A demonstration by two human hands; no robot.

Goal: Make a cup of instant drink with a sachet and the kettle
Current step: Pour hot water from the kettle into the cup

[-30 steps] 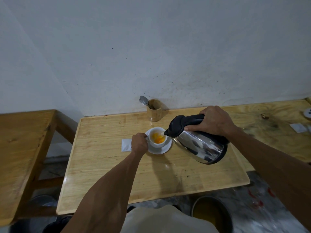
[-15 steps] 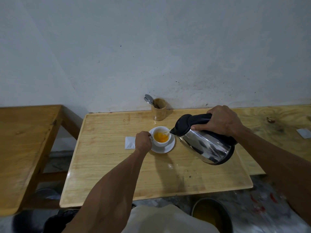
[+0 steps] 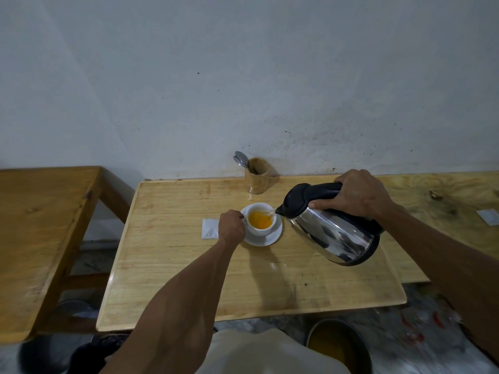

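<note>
A white cup [image 3: 263,231] holding orange liquid stands on a white saucer [image 3: 272,238] near the middle of the light wooden table [image 3: 172,268]. My left hand [image 3: 231,228] grips the cup at its left side, hiding the handle. My right hand [image 3: 357,193] holds the black handle of a steel kettle [image 3: 334,233], tilted left with its spout at the cup's right rim; a thin stream of water runs into the cup. A white sachet [image 3: 210,228] lies flat just left of my left hand.
A wooden holder [image 3: 258,176] with a metal spoon [image 3: 241,159] stands by the wall behind the cup. Another wooden table [image 3: 35,225] is at the left, a plywood top [image 3: 442,195] with a white sachet [image 3: 489,216] at the right. A round metal pot [image 3: 339,344] sits on the floor.
The liquid in the cup has risen as the kettle keeps pouring. Both hands hold their grips; the view has shifted slightly.
</note>
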